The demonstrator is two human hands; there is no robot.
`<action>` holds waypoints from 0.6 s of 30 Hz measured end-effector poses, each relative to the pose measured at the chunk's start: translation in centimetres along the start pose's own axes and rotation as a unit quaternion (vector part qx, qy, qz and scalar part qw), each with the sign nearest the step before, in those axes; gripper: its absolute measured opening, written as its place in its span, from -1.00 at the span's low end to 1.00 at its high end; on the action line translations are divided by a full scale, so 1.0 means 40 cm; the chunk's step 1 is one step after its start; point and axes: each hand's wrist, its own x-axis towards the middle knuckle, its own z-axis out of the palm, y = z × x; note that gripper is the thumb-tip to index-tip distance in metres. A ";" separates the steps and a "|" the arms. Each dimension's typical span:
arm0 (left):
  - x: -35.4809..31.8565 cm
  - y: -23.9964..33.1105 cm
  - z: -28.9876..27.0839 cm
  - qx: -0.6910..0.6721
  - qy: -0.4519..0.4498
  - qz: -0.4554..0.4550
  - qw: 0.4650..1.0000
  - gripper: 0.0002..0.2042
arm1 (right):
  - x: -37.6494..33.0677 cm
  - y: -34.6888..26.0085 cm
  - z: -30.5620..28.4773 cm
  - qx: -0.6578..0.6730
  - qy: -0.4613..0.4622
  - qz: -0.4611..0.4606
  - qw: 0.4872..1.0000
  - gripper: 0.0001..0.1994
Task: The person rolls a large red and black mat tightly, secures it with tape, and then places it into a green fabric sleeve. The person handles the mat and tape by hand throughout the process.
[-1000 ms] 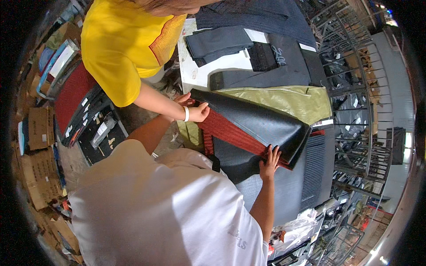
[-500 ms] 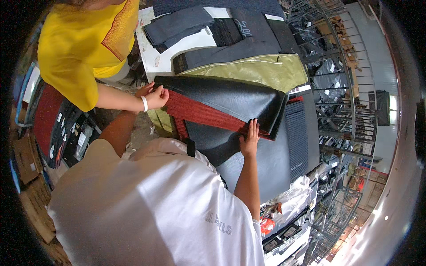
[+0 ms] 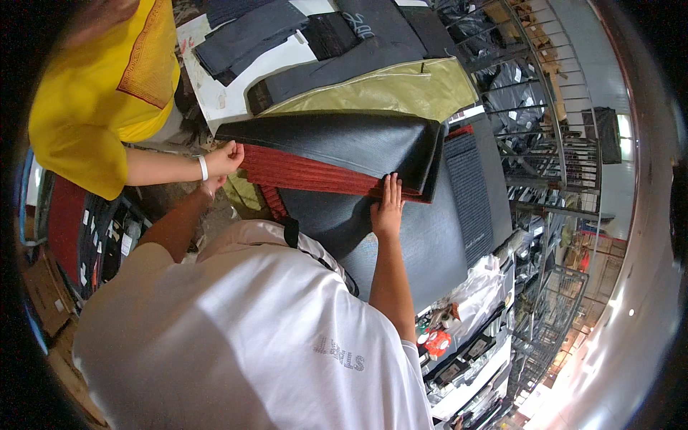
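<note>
A large floor mat with a smooth black backing (image 3: 344,136) and a red ribbed pile (image 3: 308,169) is folded over on a stack in front of me. My right hand (image 3: 388,208) rests on the right end of the red strip, fingers stretched out. At the strip's left end, a co-worker's hand (image 3: 226,159) with a white wristband pinches the edge. Just below that hand is my left hand (image 3: 212,184); its fingers are mostly hidden. Beneath the fold lies a smooth black sheet (image 3: 423,244).
Behind the mat lie an olive sheet (image 3: 373,86) and dark grey mat pieces (image 3: 247,39). The co-worker in yellow (image 3: 100,93) stands at the left. Wire racks (image 3: 545,122) with wrapped goods line the right. Cartons (image 3: 50,294) sit at the lower left.
The whole scene has shifted a little left and up in view. My left hand has dropped slightly below the co-worker's hand. My right hand stays on the red strip.
</note>
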 end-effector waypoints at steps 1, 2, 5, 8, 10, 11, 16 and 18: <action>-0.016 -0.043 -0.044 0.178 -0.032 0.048 0.982 -0.76 | -0.003 0.004 0.007 -0.003 0.004 0.001 1.000 -0.05; -0.037 -0.084 -0.087 0.347 -0.044 0.106 0.931 -0.72 | -0.006 0.002 0.006 -0.001 0.002 0.003 1.000 -0.06; -0.104 -0.242 -0.024 0.616 -0.072 0.145 0.771 -0.65 | -0.003 -0.006 0.005 -0.005 -0.001 0.006 1.000 -0.07; -0.194 -0.262 0.244 0.770 -0.209 0.223 0.560 -0.69 | -0.011 -0.001 0.018 -0.009 0.005 0.016 1.000 -0.07; -0.233 -0.249 0.430 0.800 -0.222 0.278 0.482 -0.77 | -0.013 -0.007 0.017 -0.002 0.012 0.017 1.000 -0.10; -0.246 -0.241 0.527 0.806 -0.228 0.306 0.452 -0.82 | -0.017 -0.008 0.024 0.003 0.019 0.016 1.000 -0.11; -0.152 -0.267 0.711 0.844 -0.106 0.460 0.255 -0.44 | -0.048 -0.034 0.028 0.008 0.035 0.001 0.999 -0.21; -0.152 -0.262 0.749 0.893 -0.040 0.402 0.197 -0.18 | -0.094 -0.052 0.037 -0.003 0.033 0.005 0.999 -0.26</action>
